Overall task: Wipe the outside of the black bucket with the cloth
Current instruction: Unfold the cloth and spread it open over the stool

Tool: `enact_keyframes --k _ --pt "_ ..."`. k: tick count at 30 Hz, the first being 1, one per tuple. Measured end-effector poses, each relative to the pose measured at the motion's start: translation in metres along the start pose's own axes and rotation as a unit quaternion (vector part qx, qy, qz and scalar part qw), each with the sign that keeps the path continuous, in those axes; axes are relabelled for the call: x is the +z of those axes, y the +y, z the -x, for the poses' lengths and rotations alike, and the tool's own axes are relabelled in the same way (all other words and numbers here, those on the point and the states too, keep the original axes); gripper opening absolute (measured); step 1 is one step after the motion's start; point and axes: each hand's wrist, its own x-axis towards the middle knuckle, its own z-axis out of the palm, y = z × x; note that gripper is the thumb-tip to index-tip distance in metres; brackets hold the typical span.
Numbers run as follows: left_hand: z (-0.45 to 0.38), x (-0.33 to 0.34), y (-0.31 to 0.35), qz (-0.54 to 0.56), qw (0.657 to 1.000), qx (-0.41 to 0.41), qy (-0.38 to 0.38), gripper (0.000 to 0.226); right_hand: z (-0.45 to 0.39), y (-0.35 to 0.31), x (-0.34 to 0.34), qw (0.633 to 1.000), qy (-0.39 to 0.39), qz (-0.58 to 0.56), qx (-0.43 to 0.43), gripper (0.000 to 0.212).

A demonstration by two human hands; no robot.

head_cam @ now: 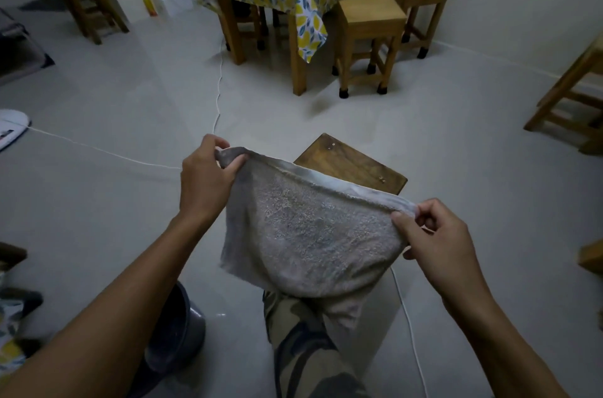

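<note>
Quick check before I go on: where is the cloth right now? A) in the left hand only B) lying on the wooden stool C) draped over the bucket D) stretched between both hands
D: the left hand and right hand each pinch a top corner of the cloth, which hangs between them, clear of the bucket.

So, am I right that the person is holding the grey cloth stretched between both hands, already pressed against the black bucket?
Not quite. The head view shows the grey cloth stretched between the left hand and right hand, but held in the air; the black bucket stands untouched on the floor below the left forearm.
</note>
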Motion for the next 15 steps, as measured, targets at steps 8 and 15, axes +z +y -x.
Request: enact_keyframes --k 8,15 --pt "-0.108 0.16 0.012 0.054 0.992 -0.025 -0.114 0.031 -0.144 0.084 0.02 0.985 0.087 -0.028 0.147 0.019" --pt "-0.116 0.238 -0.01 0.096 0.986 -0.05 -0.126 0.032 -0.188 0.133 0.032 0.973 0.115 0.006 0.199 0.019"
